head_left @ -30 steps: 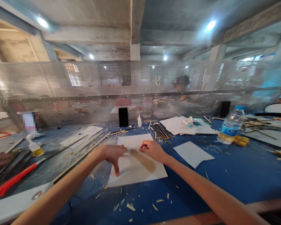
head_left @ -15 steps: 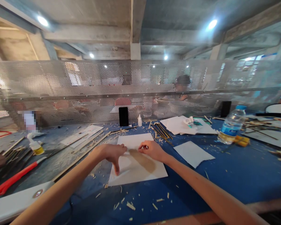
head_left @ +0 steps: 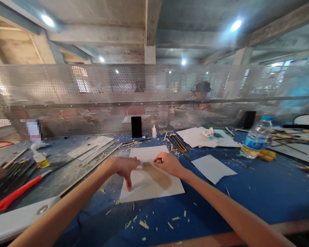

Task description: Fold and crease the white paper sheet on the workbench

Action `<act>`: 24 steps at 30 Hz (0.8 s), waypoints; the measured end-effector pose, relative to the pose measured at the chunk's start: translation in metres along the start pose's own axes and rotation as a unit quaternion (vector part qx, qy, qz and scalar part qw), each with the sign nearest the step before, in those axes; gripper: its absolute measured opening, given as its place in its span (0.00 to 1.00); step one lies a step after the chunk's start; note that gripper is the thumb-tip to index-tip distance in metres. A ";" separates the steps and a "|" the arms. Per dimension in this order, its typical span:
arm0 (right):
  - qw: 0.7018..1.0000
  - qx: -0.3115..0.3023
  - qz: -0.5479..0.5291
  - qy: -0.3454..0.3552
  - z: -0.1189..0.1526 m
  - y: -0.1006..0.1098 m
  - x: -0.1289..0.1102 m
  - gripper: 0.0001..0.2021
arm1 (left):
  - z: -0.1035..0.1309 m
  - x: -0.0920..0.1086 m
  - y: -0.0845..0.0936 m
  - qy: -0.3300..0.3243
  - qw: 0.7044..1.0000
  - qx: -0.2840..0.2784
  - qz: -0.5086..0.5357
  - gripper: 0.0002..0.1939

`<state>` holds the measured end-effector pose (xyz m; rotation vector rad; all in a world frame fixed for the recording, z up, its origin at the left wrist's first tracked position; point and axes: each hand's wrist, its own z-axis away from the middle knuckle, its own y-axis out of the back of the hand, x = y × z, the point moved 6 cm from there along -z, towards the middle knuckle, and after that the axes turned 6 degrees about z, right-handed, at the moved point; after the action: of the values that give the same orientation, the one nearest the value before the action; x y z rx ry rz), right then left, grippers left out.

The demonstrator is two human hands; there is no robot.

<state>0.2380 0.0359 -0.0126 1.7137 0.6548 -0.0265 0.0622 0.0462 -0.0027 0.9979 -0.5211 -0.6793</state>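
Observation:
A white sheet of paper (head_left: 144, 193) lies on the blue table in front of me. On its left half rests my left hand (head_left: 125, 167), palm down, with the thumb spread from the other fingers. Over the sheet's right side, my right hand (head_left: 169, 163) has its fingers curled together in a pinch. Anything between those fingertips is too small or hidden to make out. Between the hands, a brown elongated patch (head_left: 158, 176) shows on the paper; whether it is a stain or a shadow I cannot tell.
Behind the sheet stand a black phone (head_left: 136, 127) and a small white bottle (head_left: 154, 131). Thin sticks (head_left: 179, 143) and wood shavings lie around. A water bottle (head_left: 256, 138) is at right, a red-handled tool (head_left: 19, 192) at left. A perforated metal screen (head_left: 113, 99) closes the back.
The whole view has shifted very slightly. Both hands keep nearly the same places and poses over the paper.

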 end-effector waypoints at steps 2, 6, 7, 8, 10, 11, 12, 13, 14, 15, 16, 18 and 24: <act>1.000 0.003 0.016 -0.004 0.001 0.002 0.000 0.08 | -0.001 -0.002 -0.001 0.003 1.000 -0.004 -0.004 0.50; 1.000 0.003 0.020 0.004 0.003 0.002 -0.001 0.09 | -0.002 -0.002 -0.002 0.001 1.000 -0.005 0.001 0.50; 1.000 0.006 0.019 0.006 0.003 0.002 -0.002 0.09 | -0.002 -0.001 -0.002 0.001 1.000 -0.005 0.003 0.50; 1.000 0.008 0.018 0.009 0.003 0.002 -0.003 0.09 | -0.001 -0.001 -0.001 0.002 1.000 -0.006 0.004 0.50; 1.000 0.014 0.021 0.010 0.003 0.002 -0.004 0.09 | -0.001 -0.001 -0.001 0.002 1.000 -0.008 0.004 0.50; 1.000 0.017 0.025 0.007 0.003 0.002 -0.004 0.08 | 0.000 0.000 -0.001 0.002 1.000 -0.008 0.005 0.50; 0.999 0.019 0.030 0.002 0.003 0.002 -0.003 0.08 | 0.000 0.000 -0.001 0.001 1.000 -0.008 0.005 0.50; 0.999 0.021 0.036 -0.003 0.002 0.003 -0.001 0.07 | 0.000 0.000 -0.001 0.001 1.000 -0.007 0.005 0.49; 0.999 0.024 0.043 -0.009 0.001 0.004 0.001 0.07 | 0.000 0.000 -0.001 0.001 1.000 -0.006 0.005 0.49; 0.998 0.028 0.049 -0.014 0.001 0.005 0.004 0.07 | 0.000 -0.001 -0.001 0.001 1.000 -0.005 0.006 0.49; 0.998 0.031 0.054 -0.018 0.000 0.006 0.006 0.07 | 0.000 -0.001 -0.001 0.003 1.000 -0.005 0.006 0.49; 0.997 0.036 0.057 -0.022 0.000 0.007 0.008 0.06 | 0.000 -0.001 -0.001 0.002 1.000 -0.003 0.006 0.49; 0.999 -0.010 0.044 0.015 0.003 -0.002 -0.011 0.04 | 0.002 0.003 0.001 0.006 1.000 -0.011 -0.008 0.48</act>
<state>0.2294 0.0286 -0.0112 1.7253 0.6001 0.0671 0.0630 0.0438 -0.0005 0.9860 -0.4953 -0.6914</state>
